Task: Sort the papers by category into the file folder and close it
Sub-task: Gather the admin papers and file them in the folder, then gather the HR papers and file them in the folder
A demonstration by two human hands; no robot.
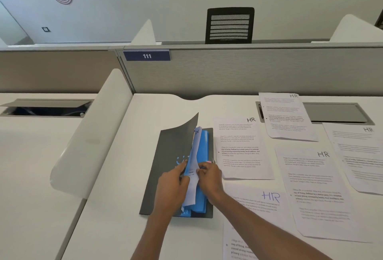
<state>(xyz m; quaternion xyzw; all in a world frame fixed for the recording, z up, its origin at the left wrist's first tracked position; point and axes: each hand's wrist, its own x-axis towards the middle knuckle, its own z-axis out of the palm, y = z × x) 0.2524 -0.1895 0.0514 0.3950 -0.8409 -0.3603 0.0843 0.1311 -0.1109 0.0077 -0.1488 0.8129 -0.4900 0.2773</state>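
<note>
A dark grey file folder (pixel 165 156) lies on the white desk with its cover lifted partway and blue sleeves (pixel 204 147) inside. A white sheet (pixel 193 168) marked "IN" stands on edge between the cover and the sleeves. My left hand (pixel 173 185) pinches that sheet and props the cover. My right hand (pixel 208 176) grips the sheet's right edge over the blue sleeves. Several printed papers marked "HR" lie flat to the right, the nearest (pixel 240 147) beside the folder, another (pixel 263 201) under my right forearm.
A curved white divider (pixel 91 133) stands left of the folder. A grey partition (pixel 228 71) with a "111" label closes the back. A recessed cable tray (pixel 335 112) sits at the back right, partly under a paper. A black chair (pixel 230 25) is beyond.
</note>
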